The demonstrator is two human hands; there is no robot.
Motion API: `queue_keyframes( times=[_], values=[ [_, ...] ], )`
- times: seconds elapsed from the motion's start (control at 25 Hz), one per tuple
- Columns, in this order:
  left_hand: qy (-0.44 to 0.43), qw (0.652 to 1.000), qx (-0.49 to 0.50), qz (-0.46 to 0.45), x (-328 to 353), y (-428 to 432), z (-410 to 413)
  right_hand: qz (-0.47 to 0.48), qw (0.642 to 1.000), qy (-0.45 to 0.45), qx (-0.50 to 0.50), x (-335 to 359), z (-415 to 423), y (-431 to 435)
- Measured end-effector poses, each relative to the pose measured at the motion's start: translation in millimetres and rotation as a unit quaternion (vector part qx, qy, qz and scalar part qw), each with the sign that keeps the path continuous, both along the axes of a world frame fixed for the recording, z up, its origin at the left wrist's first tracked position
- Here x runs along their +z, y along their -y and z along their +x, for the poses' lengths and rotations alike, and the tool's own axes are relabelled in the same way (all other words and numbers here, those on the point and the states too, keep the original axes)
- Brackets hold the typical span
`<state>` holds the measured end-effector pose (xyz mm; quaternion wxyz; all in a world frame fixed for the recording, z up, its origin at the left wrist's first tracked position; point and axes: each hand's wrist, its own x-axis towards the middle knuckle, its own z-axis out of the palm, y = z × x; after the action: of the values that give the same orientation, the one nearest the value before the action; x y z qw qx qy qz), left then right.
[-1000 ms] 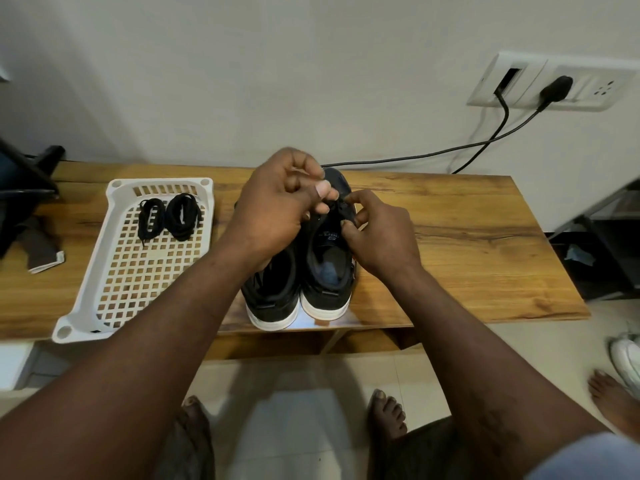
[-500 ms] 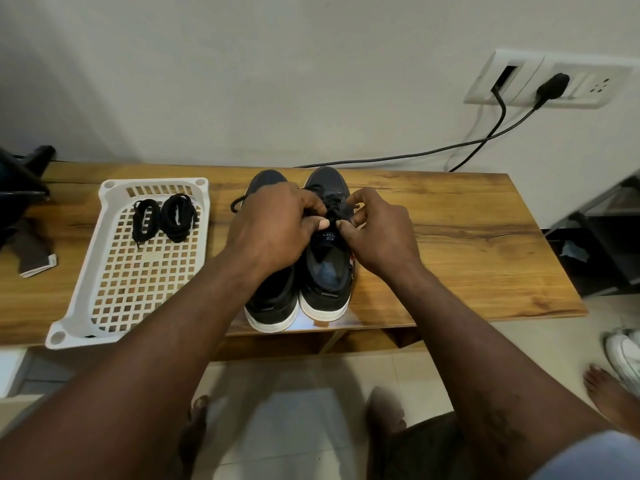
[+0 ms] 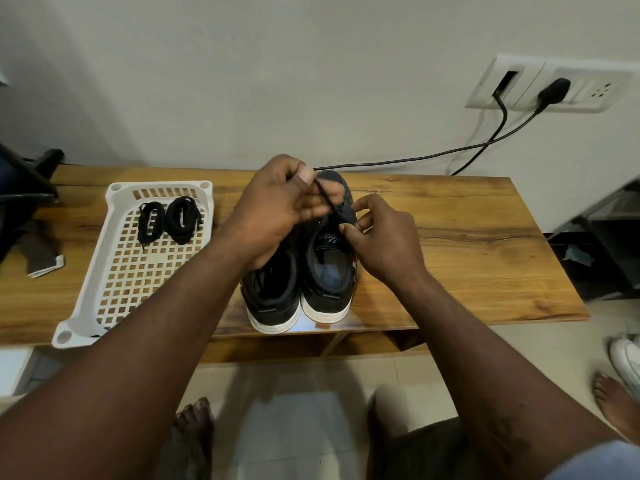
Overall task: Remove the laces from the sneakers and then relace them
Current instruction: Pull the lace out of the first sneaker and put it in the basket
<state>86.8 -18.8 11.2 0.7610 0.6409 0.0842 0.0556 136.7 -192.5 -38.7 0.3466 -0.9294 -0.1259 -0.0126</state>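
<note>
Two dark sneakers with white soles stand side by side on the wooden bench, heels toward me: the left sneaker [image 3: 273, 292] and the right sneaker [image 3: 329, 268]. My left hand [image 3: 277, 206] is raised over them and pinches a black lace [image 3: 325, 202] that runs taut down to the right sneaker's eyelets. My right hand [image 3: 381, 233] grips the right sneaker's upper at the eyelet edge beside its tongue. Most of the left sneaker's front is hidden under my left hand.
A white perforated tray [image 3: 114, 278] on the bench's left holds two coiled black laces [image 3: 169, 216]. A dark object [image 3: 20, 188] and a folded cloth [image 3: 41, 258] lie at the far left. Wall sockets [image 3: 554, 88] with black cables hang behind. Someone's bare foot [image 3: 613, 400] stands at the right.
My left hand has risen from the right sneaker's eyelets, drawing the lace up and out taut. The right hand has stayed at the shoe's eyelet edge.
</note>
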Motion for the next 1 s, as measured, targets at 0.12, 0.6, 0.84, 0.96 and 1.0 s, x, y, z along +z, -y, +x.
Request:
queue_keyframes(
  times=[0.12, 0.6, 0.84, 0.96, 1.0],
  values=[
    [-0.02, 0.994, 0.022, 0.104, -9, 6, 2, 0.007, 1.0, -0.001, 0.001, -3, 0, -2],
    [-0.007, 0.757, -0.039, 0.652, -13, 2, 9, 0.009, 1.0, 0.001, 0.003, -6, 7, -4],
    [-0.002, 0.861, 0.033, 0.507, -16, -2, 14, 0.014, 1.0, -0.003, 0.0, -6, 4, -1],
    [-0.035, 0.965, 0.042, 0.257, -14, -4, 12, 0.01, 1.0, -0.004, 0.003, -6, 4, -1],
    [-0.04, 0.968, 0.046, 0.244, -14, -4, 11, 0.009, 1.0, -0.005, 0.004, -6, 4, -2]
  ],
)
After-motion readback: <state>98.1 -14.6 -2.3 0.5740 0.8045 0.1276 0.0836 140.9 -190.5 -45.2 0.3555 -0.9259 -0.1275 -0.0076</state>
